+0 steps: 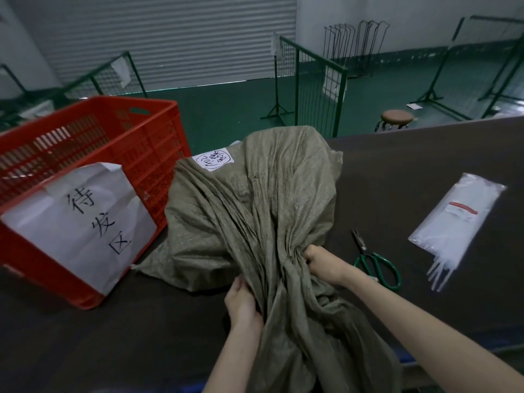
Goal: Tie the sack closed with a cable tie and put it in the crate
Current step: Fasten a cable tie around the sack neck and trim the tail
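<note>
On the dark bench [411, 165], at its near edge: olive woven sack [249, 199] lying with bulk away from the person, mouth gathered into a neck that runs back toward them.

- Right grip [320, 262]: fingers curled tight round the bunched neck at its narrowest point, pleats fanning out from it.
- Left grip [241, 302]: lower on the neck, nearer the body, thumb and fingers pinching the loose folds on the left side.
- No tie on the neck yet. Judged step: gathering the mouth, tie to be fetched.

Key relation: bag of cable ties [456, 219] lies well to the right of the right grip, with the green-handled scissors [377, 262] between. Its long axis slants away and rightward; loose tie ends poke out of its near end, toward the person. Right grip is clearly the nearer one, so the left would need to take the whole neck before the right can reach across.

Red crate [158, 143] stands just left of the sack, a paper sign [82, 222] on its near wall. Touching or not, cannot tell.
</note>
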Tool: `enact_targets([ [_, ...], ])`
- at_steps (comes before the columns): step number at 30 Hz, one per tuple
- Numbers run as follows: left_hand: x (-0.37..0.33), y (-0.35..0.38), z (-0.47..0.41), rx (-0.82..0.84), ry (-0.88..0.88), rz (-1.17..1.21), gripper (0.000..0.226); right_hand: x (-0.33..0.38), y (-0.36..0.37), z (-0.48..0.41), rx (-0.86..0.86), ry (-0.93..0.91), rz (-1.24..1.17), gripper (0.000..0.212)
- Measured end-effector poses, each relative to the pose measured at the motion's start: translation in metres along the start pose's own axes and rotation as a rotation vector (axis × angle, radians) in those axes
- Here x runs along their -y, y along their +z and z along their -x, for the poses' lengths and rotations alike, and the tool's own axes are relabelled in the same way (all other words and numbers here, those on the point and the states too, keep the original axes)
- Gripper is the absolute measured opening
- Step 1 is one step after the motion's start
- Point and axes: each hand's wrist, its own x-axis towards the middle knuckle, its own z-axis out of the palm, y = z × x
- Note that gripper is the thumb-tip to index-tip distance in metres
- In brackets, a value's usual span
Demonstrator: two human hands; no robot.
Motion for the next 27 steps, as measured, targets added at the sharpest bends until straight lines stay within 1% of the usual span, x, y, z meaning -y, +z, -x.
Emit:
enact_targets([
  [4, -0.011, -0.015, -0.002, -0.066, 0.353, -0.005, 0.03, -0.006, -0.016, 0.004, -0.041, 0.015, 0.066, 0.012],
  [6, -0.018, -0.023, -0.004, -0.092, 0.478, -0.039, 0.033, -0.012, -0.026, 0.006, -0.05, 0.042, 0.121, 0.011],
  [9, -0.031, -0.031, -0.003, -0.094, 0.558, -0.016, 0.033, -0.016, -0.045, 0.012, -0.084, 0.077, 0.176, 0.014],
  [13, -0.049, -0.032, 0.004, 0.0, 0.607, 0.072, 0.03, -0.023, -0.066, 0.023, -0.101, 0.144, 0.096, 0.017],
  [14, -0.054, -0.03, 0.008, 0.031, 0.607, 0.097, 0.028, -0.025, -0.07, 0.025, -0.112, 0.153, 0.05, 0.017],
  [16, -0.06, -0.024, 0.016, 0.102, 0.604, 0.13, 0.022, -0.025, -0.073, 0.029, -0.146, 0.137, -0.144, 0.016],
  [19, -0.066, -0.01, 0.03, 0.22, 0.63, 0.097, 0.017, -0.019, -0.074, 0.034, -0.197, 0.06, -0.58, 0.011],
  [21, -0.069, 0.0, 0.038, 0.298, 0.665, 0.048, 0.018, -0.012, -0.071, 0.034, -0.208, 0.007, -0.813, 0.01],
  [23, -0.072, 0.01, 0.043, 0.363, 0.705, -0.016, 0.017, -0.003, -0.068, 0.033, -0.248, -0.067, -0.911, 0.01],
  [25, -0.075, 0.019, 0.047, 0.427, 0.733, -0.075, 0.015, 0.008, -0.065, 0.031, -0.331, -0.145, -0.918, 0.013],
  [27, -0.078, 0.029, 0.05, 0.497, 0.741, -0.11, 0.015, 0.02, -0.063, 0.028, -0.415, -0.204, -0.891, 0.02],
])
